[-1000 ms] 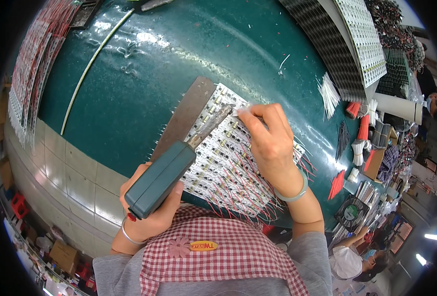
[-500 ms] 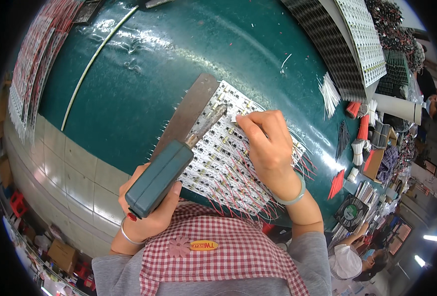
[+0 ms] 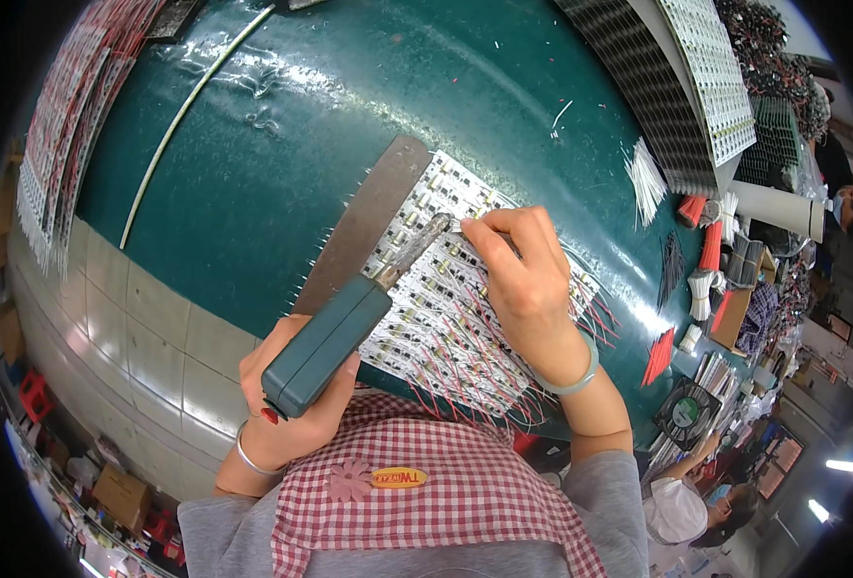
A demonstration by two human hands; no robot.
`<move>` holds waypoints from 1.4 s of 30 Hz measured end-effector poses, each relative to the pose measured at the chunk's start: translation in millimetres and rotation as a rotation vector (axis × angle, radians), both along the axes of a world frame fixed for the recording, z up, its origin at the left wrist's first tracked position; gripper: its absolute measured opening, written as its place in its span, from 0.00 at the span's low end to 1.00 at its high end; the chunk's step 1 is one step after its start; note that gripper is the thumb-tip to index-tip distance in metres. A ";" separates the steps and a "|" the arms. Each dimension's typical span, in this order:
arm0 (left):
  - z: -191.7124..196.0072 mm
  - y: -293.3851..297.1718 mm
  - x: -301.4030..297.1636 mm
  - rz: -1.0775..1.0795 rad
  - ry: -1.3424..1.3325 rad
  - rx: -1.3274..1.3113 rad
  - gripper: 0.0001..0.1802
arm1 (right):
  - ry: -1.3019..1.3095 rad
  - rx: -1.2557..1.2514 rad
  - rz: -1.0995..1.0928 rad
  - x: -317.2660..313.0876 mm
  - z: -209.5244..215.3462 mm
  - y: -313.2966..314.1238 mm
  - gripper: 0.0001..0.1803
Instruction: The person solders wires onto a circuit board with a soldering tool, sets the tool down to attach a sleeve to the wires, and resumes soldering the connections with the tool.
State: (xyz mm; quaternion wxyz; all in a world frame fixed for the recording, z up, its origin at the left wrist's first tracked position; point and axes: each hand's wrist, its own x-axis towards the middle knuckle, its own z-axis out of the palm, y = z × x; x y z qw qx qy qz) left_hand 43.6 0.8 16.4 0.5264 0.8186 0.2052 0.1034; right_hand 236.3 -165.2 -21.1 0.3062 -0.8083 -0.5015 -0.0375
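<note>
My left hand (image 3: 315, 385) is wrapped round the handle of a dark green soldering gun (image 3: 328, 339). Its dark, crusted tip points away from me and meets the board close to my right fingertips. With thumb and forefinger my right hand (image 3: 527, 275) pinches a thin white wire (image 3: 456, 227), of which only a short end shows. Both hands work over a white circuit board panel (image 3: 395, 332) covered with rows of small black and yellowish parts. Red and white wires trail off its near and right sides. A flat brown metal bar (image 3: 373, 217) lies along the panel's left edge.
The green tabletop (image 3: 253, 173) carries a pale cord (image 3: 181, 120) at left. White wires (image 3: 645, 183), black wires (image 3: 670, 270) and red wires (image 3: 658, 356) lie at right, near a small black fan (image 3: 686, 414). Stacked wired panels (image 3: 70, 125) hang at far left. Another person (image 3: 677, 511) sits lower right.
The soldering gun has shifted slightly right, bringing its tip up to my right fingertips and the white wire end. My right hand has barely moved.
</note>
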 end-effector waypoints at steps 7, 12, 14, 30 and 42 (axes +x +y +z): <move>-0.1 -1.6 -1.9 0.049 0.044 -0.044 0.10 | -0.001 -0.012 -0.017 -1.5 2.3 2.3 0.21; -9.6 -0.5 -18.9 0.077 0.042 -0.070 0.11 | -0.013 -0.022 0.005 -0.6 2.5 1.2 0.20; -9.2 0.1 -23.0 0.075 0.044 -0.052 0.13 | -0.024 -0.030 0.030 0.8 1.0 -0.1 0.19; -5.8 -3.0 -26.7 0.080 0.067 -0.118 0.13 | 0.052 0.010 -0.026 -13.6 2.3 0.9 0.16; -1.7 0.5 -18.8 0.001 0.024 0.025 0.11 | 0.047 -0.006 -0.032 -16.2 2.4 2.5 0.17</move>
